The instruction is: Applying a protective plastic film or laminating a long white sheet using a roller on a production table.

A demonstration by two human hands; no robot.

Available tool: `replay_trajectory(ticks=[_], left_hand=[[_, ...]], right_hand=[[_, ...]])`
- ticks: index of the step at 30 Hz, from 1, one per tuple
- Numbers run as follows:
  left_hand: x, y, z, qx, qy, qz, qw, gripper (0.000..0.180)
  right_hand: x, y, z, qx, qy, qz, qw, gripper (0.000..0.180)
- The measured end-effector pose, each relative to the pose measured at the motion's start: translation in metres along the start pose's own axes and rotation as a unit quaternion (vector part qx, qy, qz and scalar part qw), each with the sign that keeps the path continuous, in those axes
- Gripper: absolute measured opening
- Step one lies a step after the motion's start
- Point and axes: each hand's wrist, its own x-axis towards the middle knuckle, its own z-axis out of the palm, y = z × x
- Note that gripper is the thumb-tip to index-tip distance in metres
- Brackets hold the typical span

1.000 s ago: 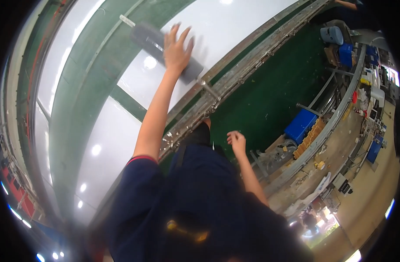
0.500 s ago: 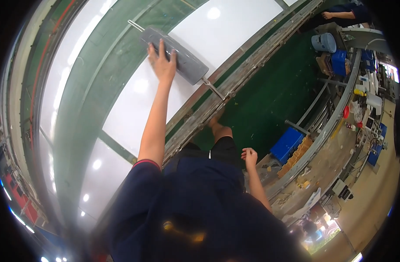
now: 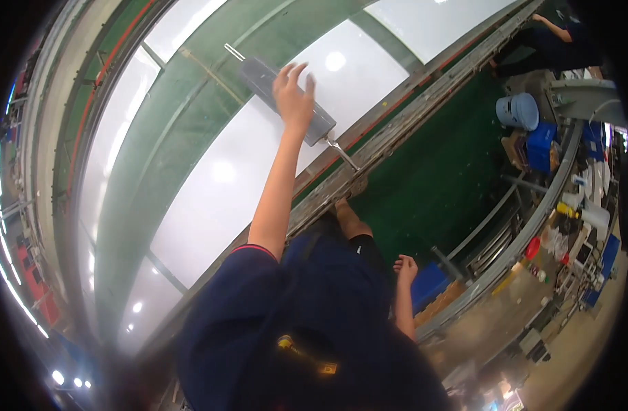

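While pressed flat under the left hand [image 3: 293, 99], fingers spread open — grey long-handled pad [image 3: 286, 99] on the glossy white panel [image 3: 218, 178], long axis diagonal, handle end toward the metal rail [image 3: 389, 137]. Right hand [image 3: 405, 267] away from the pad, hanging loosely open, holding nothing.

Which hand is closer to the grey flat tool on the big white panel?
The left hand. It rests flat on the grey flat tool, arm stretched out over the white panel. The right hand hangs far away, low by the person's side.
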Motion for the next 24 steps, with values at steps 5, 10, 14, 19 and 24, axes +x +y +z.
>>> replay_trajectory(ticks=[5,10,14,19,24], left_hand=[[0.02,-0.035,0.075,0.149,0.077,-0.096,0.981,0.047],[0.11,0.087,0.267,0.226,-0.007,-0.198,0.954,0.073],[0.225,0.148,0.384,-0.185,-0.059,-0.13,0.972,0.053],[0.259,0.204,0.423,-0.054,0.026,-0.013,0.998,0.031],[0.285,0.128,0.46,0.14,0.087,-0.144,0.976,0.048]], right_hand=[[0.095,-0.117,-0.045,-0.047,-0.015,-0.047,0.998,0.023],[0.183,-0.177,-0.076,-0.064,-0.023,-0.005,0.998,0.025],[0.273,-0.249,-0.063,-0.114,-0.09,0.011,0.989,0.026],[0.359,-0.376,-0.08,-0.139,-0.104,0.028,0.984,0.025],[0.46,-0.543,-0.064,-0.103,-0.13,-0.032,0.986,0.023]])
